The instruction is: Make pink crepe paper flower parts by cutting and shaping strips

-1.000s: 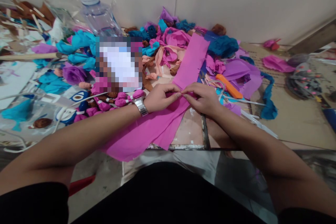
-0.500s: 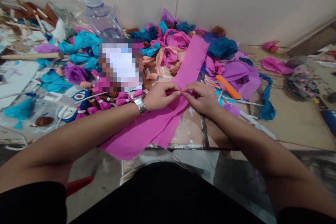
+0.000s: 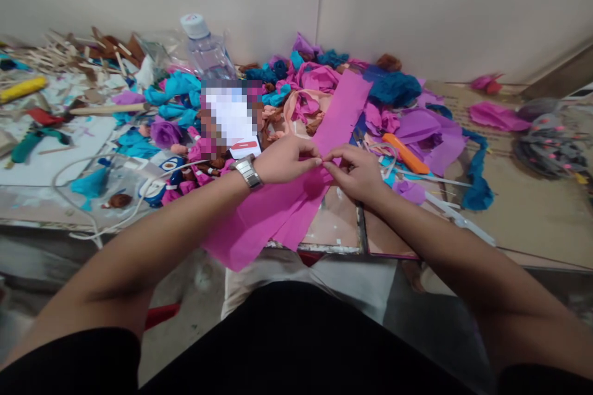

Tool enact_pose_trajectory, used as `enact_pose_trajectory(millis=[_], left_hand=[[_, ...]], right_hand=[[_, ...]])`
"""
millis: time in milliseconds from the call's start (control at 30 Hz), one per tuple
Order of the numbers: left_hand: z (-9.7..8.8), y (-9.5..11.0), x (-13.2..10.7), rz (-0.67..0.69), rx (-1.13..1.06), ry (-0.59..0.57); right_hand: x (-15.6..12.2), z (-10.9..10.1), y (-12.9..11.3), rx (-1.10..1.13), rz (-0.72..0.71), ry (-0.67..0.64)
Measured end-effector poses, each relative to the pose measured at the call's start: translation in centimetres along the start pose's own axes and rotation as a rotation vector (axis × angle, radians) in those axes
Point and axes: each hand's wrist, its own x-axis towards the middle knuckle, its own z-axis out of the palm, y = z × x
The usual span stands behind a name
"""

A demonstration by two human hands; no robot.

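Note:
A long pink crepe paper strip (image 3: 346, 99) runs under both hands, its lower end spreading over the table's front edge. My left hand (image 3: 291, 160), with a metal watch on the wrist, pinches the paper between thumb and forefinger. Right beside it, my right hand (image 3: 356, 171) pinches the same strip, the two thumb tips meeting. The exact fold at the fingertips is too small to make out. An orange cutter (image 3: 406, 153) lies just right of my right hand. Behind my left hand rests a phone (image 3: 245, 147), its screen blurred out.
A clear bottle with a white cap (image 3: 208, 52) stands at the back. Crumpled blue paper (image 3: 393, 87) and purple paper (image 3: 430, 129) heap around the strip. White cable (image 3: 69, 166), green-handled pliers (image 3: 39, 142) and wooden sticks lie left. A dark pincushion-like bundle (image 3: 551, 148) sits right.
My view has shifted left, bringing the green-handled pliers and a yellow tool into sight. Both hands stay pinched on the pink paper, with only slight finger movement.

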Motion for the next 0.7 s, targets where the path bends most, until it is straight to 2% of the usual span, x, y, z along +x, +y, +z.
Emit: enact_pose_trajectory(millis=[267,467,700], left_hand=[[1.0,-0.2,-1.6,-0.03,-0.072,0.019],[1.3,-0.8,-1.9,-0.026,-0.13,0.001],[2.1,-0.6,-2.5,-0.052,-0.132,0.067]], right_hand=[[-0.2,-0.2,0.0,-0.037,-0.1,-0.097],[-0.3,-0.1,0.2,-0.039,-0.107,-0.126],[0.0,-0.3,-0.3,-0.028,-0.112,-0.137]])
